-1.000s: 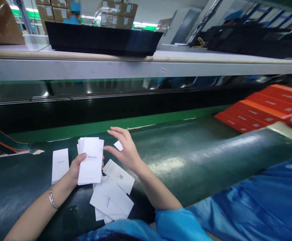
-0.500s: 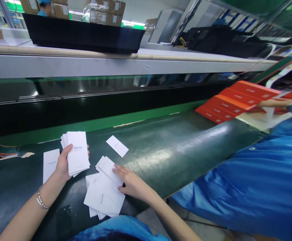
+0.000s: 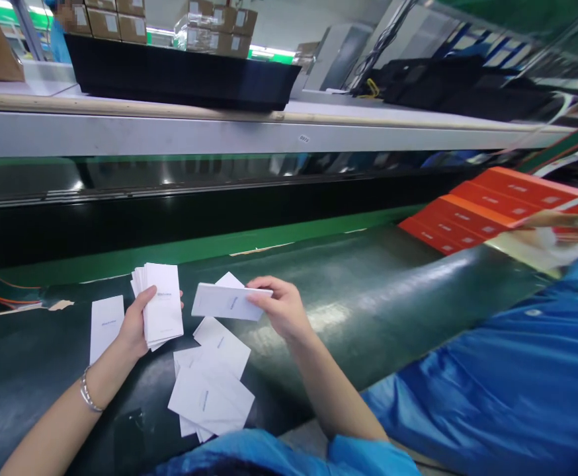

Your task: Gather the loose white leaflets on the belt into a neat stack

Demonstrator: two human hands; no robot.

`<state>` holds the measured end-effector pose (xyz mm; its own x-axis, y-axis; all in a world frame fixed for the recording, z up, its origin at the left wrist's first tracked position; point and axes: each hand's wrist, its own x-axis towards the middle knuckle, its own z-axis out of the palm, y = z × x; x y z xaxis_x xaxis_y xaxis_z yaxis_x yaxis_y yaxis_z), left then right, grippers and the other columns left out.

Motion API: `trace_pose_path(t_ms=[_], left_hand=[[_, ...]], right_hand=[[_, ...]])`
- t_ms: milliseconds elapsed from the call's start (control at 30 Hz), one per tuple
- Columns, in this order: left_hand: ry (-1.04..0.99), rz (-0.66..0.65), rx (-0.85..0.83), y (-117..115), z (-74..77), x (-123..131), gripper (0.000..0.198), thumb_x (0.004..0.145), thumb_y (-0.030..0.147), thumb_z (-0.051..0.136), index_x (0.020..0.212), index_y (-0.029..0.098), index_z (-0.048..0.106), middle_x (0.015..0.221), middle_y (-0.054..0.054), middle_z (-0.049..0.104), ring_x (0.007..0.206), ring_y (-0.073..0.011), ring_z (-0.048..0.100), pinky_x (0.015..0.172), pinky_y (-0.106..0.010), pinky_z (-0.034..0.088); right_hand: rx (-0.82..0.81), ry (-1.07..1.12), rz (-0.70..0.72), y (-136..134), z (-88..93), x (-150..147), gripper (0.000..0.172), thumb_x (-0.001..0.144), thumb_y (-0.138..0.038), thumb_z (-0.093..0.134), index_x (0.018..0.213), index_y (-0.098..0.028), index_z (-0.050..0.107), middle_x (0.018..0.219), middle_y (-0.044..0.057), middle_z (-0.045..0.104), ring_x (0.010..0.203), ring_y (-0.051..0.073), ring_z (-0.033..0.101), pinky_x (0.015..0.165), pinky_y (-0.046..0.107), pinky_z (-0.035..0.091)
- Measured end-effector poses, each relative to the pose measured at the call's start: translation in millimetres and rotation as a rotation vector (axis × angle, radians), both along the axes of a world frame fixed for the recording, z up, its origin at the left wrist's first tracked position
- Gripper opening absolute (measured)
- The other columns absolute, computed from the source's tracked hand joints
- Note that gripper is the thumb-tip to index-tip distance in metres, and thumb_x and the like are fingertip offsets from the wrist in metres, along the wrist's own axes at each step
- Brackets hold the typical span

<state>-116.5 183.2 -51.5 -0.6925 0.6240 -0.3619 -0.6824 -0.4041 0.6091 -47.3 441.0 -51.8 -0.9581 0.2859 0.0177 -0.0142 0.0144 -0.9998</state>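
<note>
My left hand [image 3: 137, 320] is closed around a fanned stack of white printed booklets [image 3: 164, 301], thumb on top. Pinched by its right end between thumb and fingers of my right hand [image 3: 282, 305] is a single white booklet [image 3: 227, 303], raised above the table. Behind it, partly covered, a small white card [image 3: 229, 280] lies on the dark green surface. Below my right hand a loose pile of white booklets [image 3: 212, 396] is spread out near my body. Left of my left hand, another white booklet [image 3: 106, 322] lies flat.
Several orange-red boxes [image 3: 482, 211] stand at the right, where a co-worker's hand [image 3: 551, 219] reaches in. The co-worker's blue garment [image 3: 512, 370] fills the right side. Beyond the green tabletop [image 3: 348, 284], a raised shelf holds a black tray [image 3: 180, 76] and cartons.
My right hand has lifted a booklet off the pile and moved up and to the right with it. My left hand still holds its stack. The view has shifted slightly.
</note>
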Motion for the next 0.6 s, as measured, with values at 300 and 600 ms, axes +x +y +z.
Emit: trace_pose_path(t_ms=[300,600], left_hand=[[-0.022,-0.176,0.134,-1,-9.6,6,0.036,0.093,0.022,0.033,0.095,0.016,0.069,0.093,-0.002,0.067,0.087,-0.0182,0.061,0.078,-0.027,0.049],[0.101,-0.379,0.188,-2,-6.5,6,0.063,0.094,0.022,0.001,0.106,0.014,0.063,0.1,-0.01,0.063,0.089,-0.0198,0.059,0.079,-0.029,0.043]], right_hand=[[0.258,0.132,0.379,-78,44.3,-48,0.031,0.074,-0.03,0.067,0.1,-0.015,0.064,0.096,0.003,0.063,0.082,0.009,0.059,0.069,0.017,0.046],[0.69,0.325,0.332,-91,34.7,-54,0.026,0.082,-0.031,0.06,0.105,-0.019,0.062,0.097,0.0,0.061,0.09,0.01,0.054,0.081,0.023,0.043]])
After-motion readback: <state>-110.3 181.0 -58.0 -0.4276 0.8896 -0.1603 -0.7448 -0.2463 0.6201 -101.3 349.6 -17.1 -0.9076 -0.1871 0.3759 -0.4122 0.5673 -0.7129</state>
